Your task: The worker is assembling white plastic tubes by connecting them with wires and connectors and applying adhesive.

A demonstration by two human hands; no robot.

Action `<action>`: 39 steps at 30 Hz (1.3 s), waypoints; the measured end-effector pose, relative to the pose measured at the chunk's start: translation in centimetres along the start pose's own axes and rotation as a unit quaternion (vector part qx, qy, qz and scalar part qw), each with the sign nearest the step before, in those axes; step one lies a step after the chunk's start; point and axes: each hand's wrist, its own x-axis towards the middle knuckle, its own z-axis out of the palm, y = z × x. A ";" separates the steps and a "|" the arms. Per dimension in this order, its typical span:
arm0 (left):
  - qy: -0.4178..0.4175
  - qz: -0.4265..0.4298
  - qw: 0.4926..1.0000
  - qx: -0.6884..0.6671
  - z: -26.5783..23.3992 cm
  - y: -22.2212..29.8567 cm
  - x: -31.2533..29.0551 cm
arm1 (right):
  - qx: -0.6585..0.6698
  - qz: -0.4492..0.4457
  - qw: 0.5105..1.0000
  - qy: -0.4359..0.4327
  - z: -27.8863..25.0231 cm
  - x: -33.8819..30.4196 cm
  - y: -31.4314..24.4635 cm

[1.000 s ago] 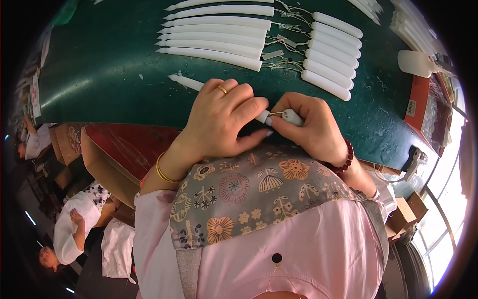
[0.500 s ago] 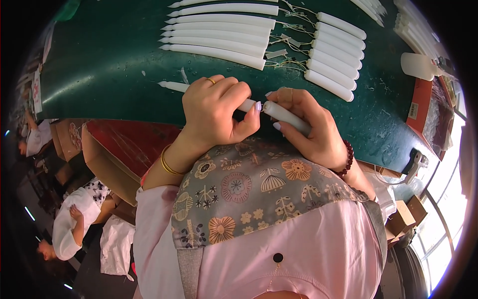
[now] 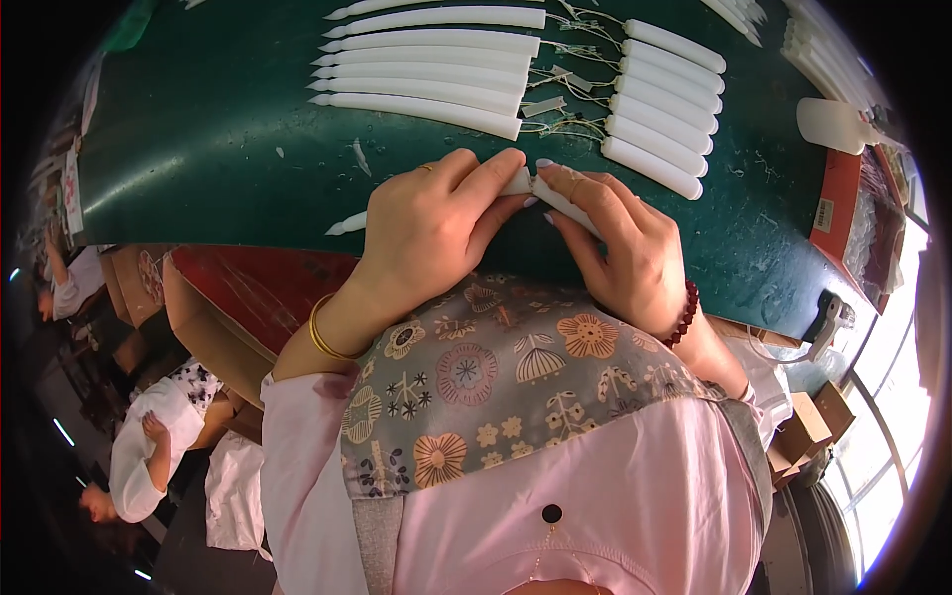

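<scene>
One wide green surface (image 3: 228, 169) fills the upper part of my view and carries the white pieces. Below it, my grey apron with printed flowers (image 3: 535, 382) covers my front. Beyond my hands, several long candles (image 3: 426, 67) lie side by side, with their pointed tips toward my left. Right of them, a slanting row of short white tubes (image 3: 666, 107) lies on the surface.

Closer to me, my left hand (image 3: 421, 218) has its fingers closed around one more candle (image 3: 518, 182); its pointed tip comes out left of the hand, its blunt end right. My right hand (image 3: 630, 243) grips one short tube (image 3: 567, 210) slantwise, with its end turned to this candle. These two ends are very near; whether they touch, I cannot tell.

Thin wires (image 3: 580, 124) run between the two lying groups. I wear a dark red bead bracelet (image 3: 687, 315) on the right wrist, and, smallest, a gold ring (image 3: 426, 166) on a left finger.
</scene>
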 end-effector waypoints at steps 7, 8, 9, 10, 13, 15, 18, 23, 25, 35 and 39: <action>-0.004 0.098 0.993 -0.064 -0.2 -1.7 -0.1 | 0.004 0.048 0.996 -0.072 -0.6 -0.8 0.2; -0.003 0.147 0.989 -0.036 -0.3 -1.9 0.0 | -0.015 0.049 0.994 -0.099 -0.8 -1.1 0.4; -0.004 0.147 0.988 -0.036 -0.6 -1.9 -0.2 | -0.015 0.050 0.994 -0.098 -1.0 -1.1 0.4; -0.031 0.143 0.989 -0.004 -0.9 -1.7 -0.6 | -0.024 0.070 0.986 -0.150 -1.2 -1.0 0.4; -0.064 0.150 0.986 0.026 -1.2 -1.2 -1.0 | 0.011 0.099 0.965 -0.241 -1.9 -0.4 0.5; -0.087 0.163 0.982 0.034 -1.4 -0.9 -1.8 | 0.055 0.107 0.951 -0.284 -2.2 -0.1 0.3; -0.081 0.192 0.976 0.065 -2.1 -0.2 -1.7 | 0.083 0.109 0.936 -0.324 -2.6 -0.3 -0.2; -0.121 0.234 0.963 0.062 -1.0 -0.4 -1.8 | -0.039 0.038 0.941 -0.334 -2.0 -1.4 0.7; -0.118 0.226 0.966 0.045 -0.6 -0.6 -2.0 | -0.001 0.052 0.945 -0.322 -1.7 -1.4 0.9; -0.035 0.186 0.981 0.038 0.5 -0.2 -0.3 | -0.132 0.029 0.958 -0.254 -3.1 -0.4 0.5; -0.023 0.111 0.992 -0.060 -0.4 0.4 0.2 | -0.163 -0.028 0.985 -0.049 -4.4 -0.4 1.6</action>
